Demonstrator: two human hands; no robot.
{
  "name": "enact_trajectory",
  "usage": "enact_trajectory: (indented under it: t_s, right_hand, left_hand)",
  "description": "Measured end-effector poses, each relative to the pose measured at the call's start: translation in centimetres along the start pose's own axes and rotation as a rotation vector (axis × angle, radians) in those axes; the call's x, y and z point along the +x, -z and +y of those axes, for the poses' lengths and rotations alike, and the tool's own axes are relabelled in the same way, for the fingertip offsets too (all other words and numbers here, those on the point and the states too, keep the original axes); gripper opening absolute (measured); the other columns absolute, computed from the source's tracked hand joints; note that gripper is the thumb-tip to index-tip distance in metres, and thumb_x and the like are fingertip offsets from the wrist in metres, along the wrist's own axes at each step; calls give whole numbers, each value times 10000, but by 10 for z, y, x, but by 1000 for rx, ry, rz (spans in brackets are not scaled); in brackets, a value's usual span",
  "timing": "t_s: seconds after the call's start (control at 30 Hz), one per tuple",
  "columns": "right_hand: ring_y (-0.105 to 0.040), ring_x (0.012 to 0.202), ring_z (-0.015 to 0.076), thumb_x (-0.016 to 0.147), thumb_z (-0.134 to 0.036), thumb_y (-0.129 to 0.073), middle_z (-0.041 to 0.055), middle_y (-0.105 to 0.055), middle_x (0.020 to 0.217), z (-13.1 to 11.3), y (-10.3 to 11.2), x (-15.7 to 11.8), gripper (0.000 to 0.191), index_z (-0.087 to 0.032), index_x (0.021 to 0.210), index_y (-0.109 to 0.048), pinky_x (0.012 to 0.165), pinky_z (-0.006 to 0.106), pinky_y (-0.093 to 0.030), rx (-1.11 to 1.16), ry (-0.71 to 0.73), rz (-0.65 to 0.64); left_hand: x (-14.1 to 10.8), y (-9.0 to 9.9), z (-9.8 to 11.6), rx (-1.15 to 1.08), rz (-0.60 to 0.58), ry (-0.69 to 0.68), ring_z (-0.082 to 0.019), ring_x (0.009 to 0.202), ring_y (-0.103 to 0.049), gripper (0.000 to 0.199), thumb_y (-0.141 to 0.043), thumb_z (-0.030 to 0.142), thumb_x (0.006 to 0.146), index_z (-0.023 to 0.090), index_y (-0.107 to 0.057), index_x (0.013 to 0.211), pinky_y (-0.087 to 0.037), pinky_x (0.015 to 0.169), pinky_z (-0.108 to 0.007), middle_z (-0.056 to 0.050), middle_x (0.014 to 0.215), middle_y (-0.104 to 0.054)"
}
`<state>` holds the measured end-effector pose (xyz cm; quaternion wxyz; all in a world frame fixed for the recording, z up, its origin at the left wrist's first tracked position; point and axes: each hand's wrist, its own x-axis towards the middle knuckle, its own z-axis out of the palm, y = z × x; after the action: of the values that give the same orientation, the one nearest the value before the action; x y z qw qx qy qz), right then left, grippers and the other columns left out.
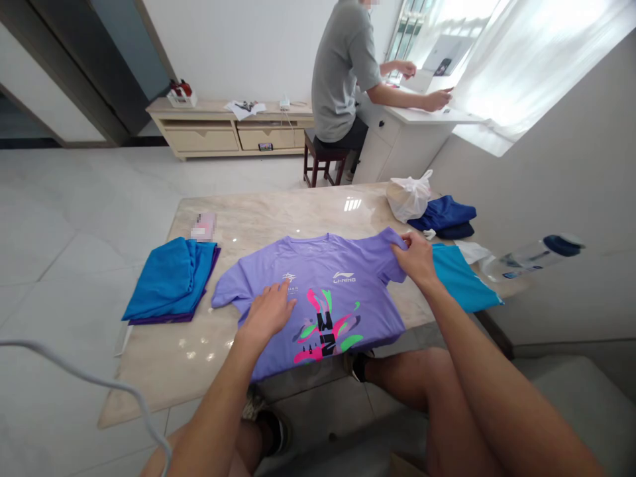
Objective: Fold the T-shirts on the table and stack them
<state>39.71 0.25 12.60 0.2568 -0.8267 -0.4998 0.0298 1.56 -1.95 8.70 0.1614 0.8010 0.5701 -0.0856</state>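
A purple T-shirt (318, 265) lies spread front side up on the marble-look table (268, 211), its lower part hanging over the near edge. White logos cross its chest, with a bright pink, green and black print below. My left hand (271, 308) rests on the shirt's chest, fingers stretched out over the logo on that side. At the sleeve on the right, my right hand (415, 255) pinches the fabric near its cuff between thumb and fingers.
Left on the table is a stack of folded blue clothes (171, 278). At right are a white plastic bag (410, 195), dark blue clothes (447, 215), a turquoise cloth (462, 278) and a clear bottle (534, 258). Beyond, a person (342, 73) sits at a white desk.
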Motion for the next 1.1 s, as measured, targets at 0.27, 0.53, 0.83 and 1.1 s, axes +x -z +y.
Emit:
enact_trajectory:
  t_s: [0.27,0.53,0.83,1.1]
  right_hand:
    - [-729,1011,332,1053,-461,-617,157,-798,1050,-3,-2,-9,329,-198,1201,-747,837,378,-514,-258,-47,-79]
    - [-732,936,254,1058,-445,-648,96,-813,998,-51,-18,-31,269,-217,1053,-789,834,323,-504,-40,338,-246]
    - [-599,544,154,1057,-743,-468,38,-727,768,-78,-9,-27,630,-182,1007,-751,568,267,-457,499,183,-151]
    - [-699,827,247,1133,-473,-417,126,-804,925,-67,4,-37,475,-221,877,-729,682,305,-405,-121,368,-133]
  left_hand:
    - [2,0,-2,6,-15,-16,-378,1371,-628,514,-478,407,1107,130,-593,1525,-514,1086,-459,-219,1490,-663]
    - [-4,7,-5,-35,18,-11,-355,1336,-642,444,-491,395,1100,168,-645,1450,-511,1086,-442,-197,1457,-680]
    - [-6,12,-37,3,37,97,-373,1368,-635,521,-427,428,1113,140,-592,1515,-521,1099,-482,-216,1531,-639]
    - [-20,-3,-96,58,125,468,-488,1472,-545,806,-338,556,1099,91,-255,1752,-490,1131,-574,-358,1658,-459]
